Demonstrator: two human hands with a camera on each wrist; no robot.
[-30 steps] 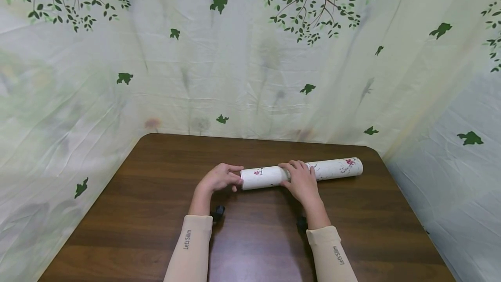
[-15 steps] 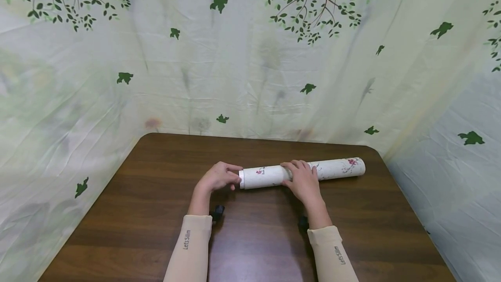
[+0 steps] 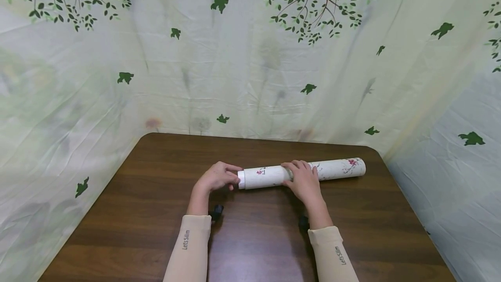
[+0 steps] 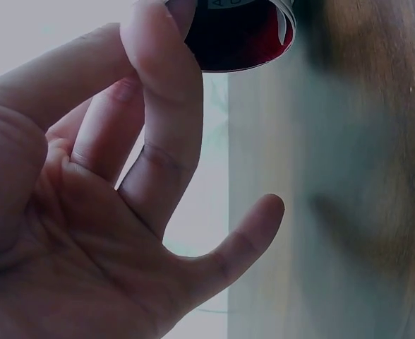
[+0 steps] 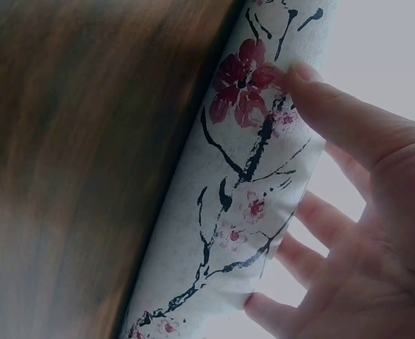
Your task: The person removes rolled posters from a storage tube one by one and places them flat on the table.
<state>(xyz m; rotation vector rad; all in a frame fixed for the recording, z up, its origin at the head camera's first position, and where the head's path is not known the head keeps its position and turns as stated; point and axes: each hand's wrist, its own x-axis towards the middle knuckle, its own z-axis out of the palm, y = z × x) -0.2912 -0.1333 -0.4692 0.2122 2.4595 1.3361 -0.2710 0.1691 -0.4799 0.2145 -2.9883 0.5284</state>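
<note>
A white wallpaper-like roll [image 3: 340,170] with red blossoms and dark branches lies across the table, tilted slightly up to the right. My left hand [image 3: 216,176] is at its left end, pinching the rim between thumb and finger; a short plain white band shows there. In the left wrist view the roll's open end [image 4: 253,42] is dark red inside, with partly cut-off lettering, while the little finger stands clear. Over the middle of the roll lies my right hand [image 3: 305,184], thumb on the near side and fingers on the far side, gripping it.
The brown wooden table [image 3: 176,151] has rounded far corners. A pale cloth backdrop [image 3: 242,77] printed with leaves and branches hangs behind and beside it. Dark wrist cameras [image 3: 216,212] sit under both wrists, above light sleeves [image 3: 192,247].
The left hand has shifted slightly left and the right hand slightly right with the roll's far end. A plain inner band has come out at the left end.
</note>
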